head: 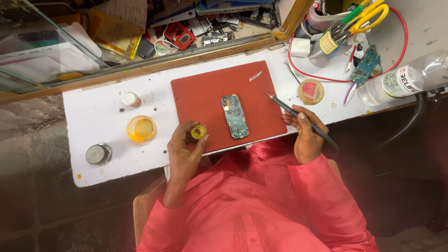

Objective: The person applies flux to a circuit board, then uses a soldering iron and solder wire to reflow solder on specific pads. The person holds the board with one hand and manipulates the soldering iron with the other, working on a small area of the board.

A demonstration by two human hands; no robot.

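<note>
Holding: the left hand (183, 149), lower centre of the frame, pinches a small yellow-green spool (199, 132) between thumb and fingertips at the near left edge of the red mat (205, 93).
Right hand: the right hand (305, 137), right of centre, has its fingers closed round a dark soldering iron (298, 115), gripped like a pen, tip pointing up and left over the mat's right edge.
Circuit board: a green phone circuit board (234, 116) lies flat, lengthwise, in the middle of the mat, between the two hands, touched by neither.
Bench: white worktop (93, 105) across the centre.
Left of mat: yellow open tin (141, 129), silver round tin (98, 154), small white bottle (131, 99).
Upper right: round flux tin (311, 91), red wire (303, 70), clear plastic bottle (406, 79), yellow-handled scissors (368, 16) in a cup.
</note>
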